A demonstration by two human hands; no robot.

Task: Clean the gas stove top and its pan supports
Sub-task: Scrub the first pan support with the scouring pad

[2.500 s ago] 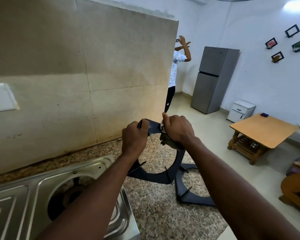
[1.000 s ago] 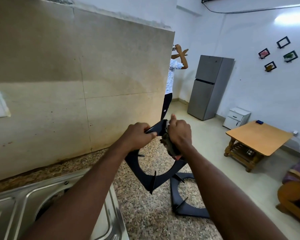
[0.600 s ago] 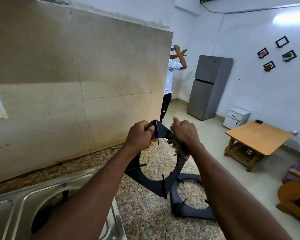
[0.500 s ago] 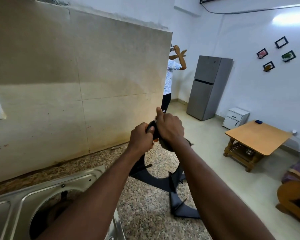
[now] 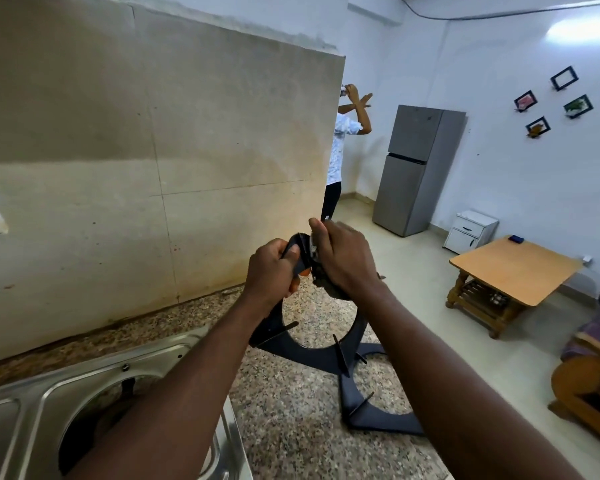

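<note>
A black pan support (image 5: pixel 326 356) with a round opening is held upright above the granite counter (image 5: pixel 291 420). My left hand (image 5: pixel 272 270) grips its upper corner. My right hand (image 5: pixel 343 258) holds a dark scrubbing cloth (image 5: pixel 329 287) pressed against the same top edge, right beside the left hand. A second black pan support (image 5: pixel 378 415) lies flat on the counter below and to the right, partly behind my right forearm. The steel stove top (image 5: pixel 32 403) with an open burner hole sits at the lower left, partly covered by my left forearm.
A tiled wall (image 5: pixel 153 168) rises right behind the counter. Beyond the counter's right edge are open floor, a wooden table (image 5: pixel 513 268), a grey fridge (image 5: pixel 416 168), a small white cabinet (image 5: pixel 470 230) and another person (image 5: pixel 340 150) standing by the wall's end.
The held pan support has been turned about in my left hand while my right hand rubbed the cloth along its upper rim; both hands now meet at the top corner.
</note>
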